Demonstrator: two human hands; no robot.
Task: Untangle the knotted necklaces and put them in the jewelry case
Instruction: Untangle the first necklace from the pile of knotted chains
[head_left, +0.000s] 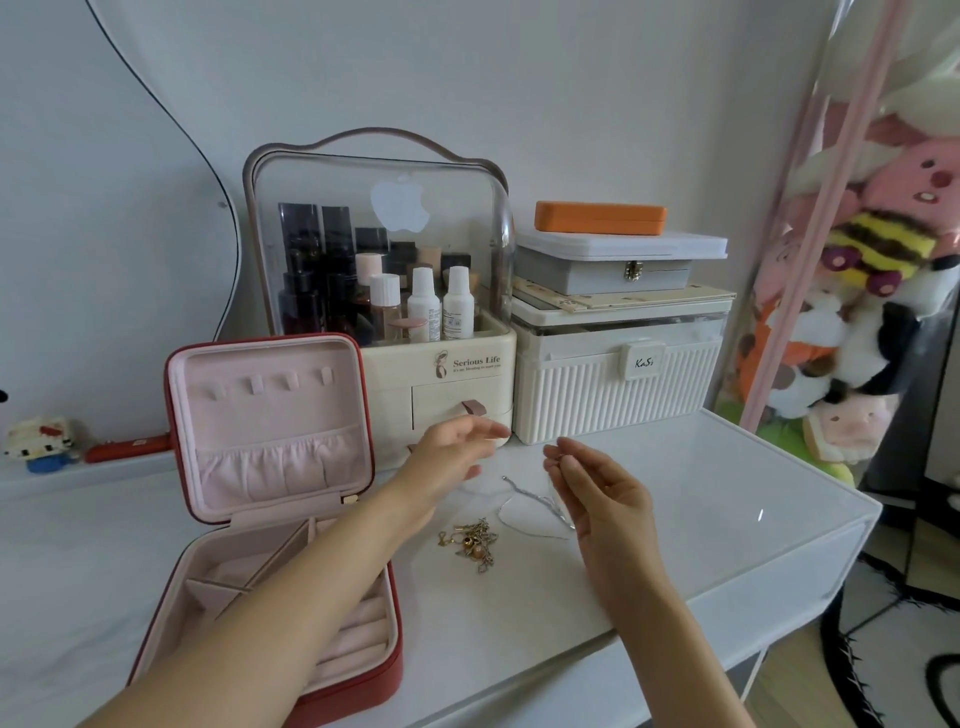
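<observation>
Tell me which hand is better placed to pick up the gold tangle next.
Left, probably. The left hand looks open and empty, hovering above the gold tangle. The right hand seems to pinch the silver chain, so its grip is occupied.

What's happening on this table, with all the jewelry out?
A person is sorting necklaces. The right hand pinches a thin silver chain and lifts one end off the white table; the left hand hovers open nearby. A tangled gold necklace lies untouched beside the open red jewelry case.
</observation>
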